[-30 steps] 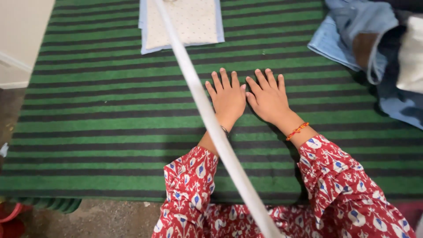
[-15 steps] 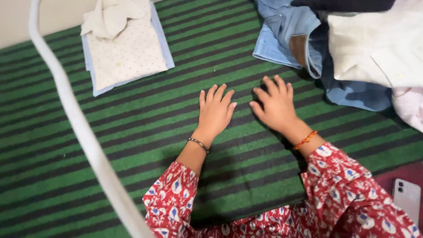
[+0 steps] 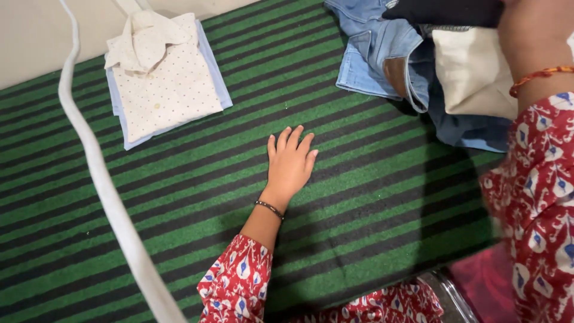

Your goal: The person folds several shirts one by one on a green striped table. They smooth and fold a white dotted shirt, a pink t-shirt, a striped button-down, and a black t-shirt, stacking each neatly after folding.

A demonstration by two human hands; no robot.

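The left hand [image 3: 290,164] lies flat, fingers [image 3: 286,139] spread on the striped mat [image 3: 179,197]; the right hand [image 3: 529,36] reaches into the clothes pile [image 3: 418,60] beyond, its fingers hidden; best to lift one garment cleanly.

A hand [image 3: 290,162] lies flat on a mat [image 3: 371,203]; folded shirts [image 3: 164,81] far left, heaped clothes [image 3: 418,66] far right.

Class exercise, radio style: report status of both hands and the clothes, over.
Left hand flat, open on green striped mat. Right hand at the clothes pile, grip hidden. Folded dotted shirt apart, upper left. White strap crosses the mat.
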